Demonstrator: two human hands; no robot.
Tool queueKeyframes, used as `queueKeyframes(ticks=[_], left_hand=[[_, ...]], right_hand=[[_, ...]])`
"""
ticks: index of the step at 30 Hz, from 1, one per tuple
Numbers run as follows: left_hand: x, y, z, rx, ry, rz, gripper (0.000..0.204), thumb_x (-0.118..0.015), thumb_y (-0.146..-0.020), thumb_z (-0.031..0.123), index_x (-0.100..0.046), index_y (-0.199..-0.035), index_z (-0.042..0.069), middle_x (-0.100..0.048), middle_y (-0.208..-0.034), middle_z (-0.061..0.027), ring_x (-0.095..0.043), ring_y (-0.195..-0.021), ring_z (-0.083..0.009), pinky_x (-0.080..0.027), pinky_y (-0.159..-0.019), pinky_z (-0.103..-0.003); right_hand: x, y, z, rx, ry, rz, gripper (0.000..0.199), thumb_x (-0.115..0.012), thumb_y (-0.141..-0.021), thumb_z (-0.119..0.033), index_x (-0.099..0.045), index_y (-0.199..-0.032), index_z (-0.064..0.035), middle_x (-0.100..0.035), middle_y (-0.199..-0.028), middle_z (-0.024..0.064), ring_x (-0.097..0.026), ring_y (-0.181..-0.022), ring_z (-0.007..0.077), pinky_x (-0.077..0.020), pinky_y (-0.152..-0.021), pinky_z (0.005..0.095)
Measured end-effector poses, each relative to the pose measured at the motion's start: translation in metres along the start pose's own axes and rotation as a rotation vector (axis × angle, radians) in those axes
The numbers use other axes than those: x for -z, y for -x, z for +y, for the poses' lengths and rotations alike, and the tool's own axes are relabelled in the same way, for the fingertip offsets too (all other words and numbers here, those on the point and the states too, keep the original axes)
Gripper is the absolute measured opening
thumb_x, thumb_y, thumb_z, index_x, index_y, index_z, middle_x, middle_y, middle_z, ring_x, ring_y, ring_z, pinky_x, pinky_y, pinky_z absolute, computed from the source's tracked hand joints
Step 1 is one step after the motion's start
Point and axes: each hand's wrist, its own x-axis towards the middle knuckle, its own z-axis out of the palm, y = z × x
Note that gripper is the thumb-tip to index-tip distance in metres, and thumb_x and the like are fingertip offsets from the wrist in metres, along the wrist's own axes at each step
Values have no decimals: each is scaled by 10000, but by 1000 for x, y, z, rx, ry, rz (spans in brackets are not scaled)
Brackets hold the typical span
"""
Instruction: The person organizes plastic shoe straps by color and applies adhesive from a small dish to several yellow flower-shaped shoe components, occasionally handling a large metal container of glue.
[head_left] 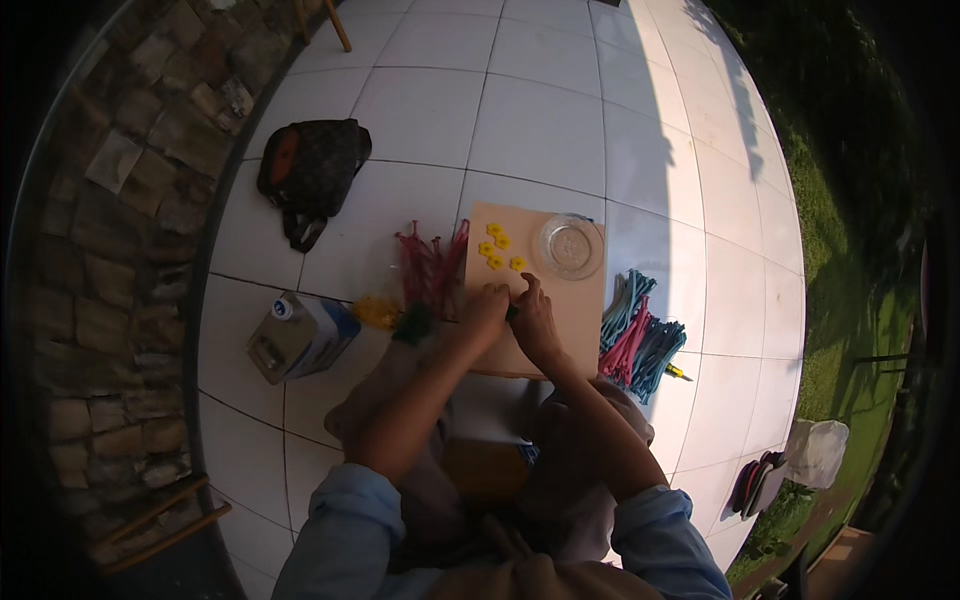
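Observation:
My left hand [488, 310] and my right hand [536, 318] meet over the near part of a tan board [582, 318]. Both have closed fingers around a small dark green piece [513, 312], mostly hidden between them; its exact kind does not show. The right index finger is raised and bent. Just beyond the fingers lie several small yellow flower-shaped pieces [495, 247], one of them [517, 263] close to the right fingertip. A round clear glass dish [570, 247] sits at the board's far right corner.
Pink strips [437, 268], a yellow pile [375, 312] and a green clump [412, 323] lie left of the board. A metal can [300, 338] and a dark bag [315, 170] stand farther left. Teal and pink bundles [632, 335] and a yellow-black tool [678, 372] lie right.

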Motion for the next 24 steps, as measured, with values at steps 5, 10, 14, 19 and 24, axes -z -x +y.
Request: queueKeyframes(ticks=[5, 10, 14, 19, 24], left_hand=[[-2, -13, 0, 54, 24, 57, 155, -592, -724, 26, -559, -873, -6, -598, -832, -167, -599, -862, -339, -479, -755, -403], [32, -29, 9, -32, 440, 61, 189, -661, -734, 70, -575, -880, -15, -637, -741, -114, -648, -682, -212, -512, -641, -302], [63, -29, 30, -2, 769, 8, 164, -632, -820, 118, -581, -921, 0, -621, -826, -58, -609, -715, -117, -501, -661, -233], [69, 3, 38, 71, 1250, 4, 191, -606, -852, 132, -585, -990, 3, -598, -928, -44, -584, -801, -106, -493, -739, -235], [76, 11, 44, 16, 1245, -109, 226, -609, -848, 125, -580, -1038, 7, -594, -951, -34, -578, -853, -108, -491, -766, -243]], right_hand=[[1, -8, -8, -69, -133, 35, 489, -542, -765, 37, -340, -1209, 12, -566, -854, 245, -566, -816, 388, -459, -711, 434], [36, -17, -12, 69, -326, 205, 506, -522, -759, 90, -348, -1220, -23, -567, -794, 171, -597, -679, 291, -490, -635, 359], [76, -19, -44, 219, -343, 236, 604, -565, -722, 126, -336, -1257, -37, -564, -849, 105, -600, -756, 199, -508, -640, 289], [93, -3, -63, 249, -511, 259, 606, -621, -736, 81, -341, -1260, -40, -557, -937, 95, -596, -865, 171, -535, -761, 289], [100, 10, -68, 236, -504, 234, 627, -610, -731, 105, -331, -1273, -40, -540, -940, 87, -584, -886, 173, -536, -797, 313]])
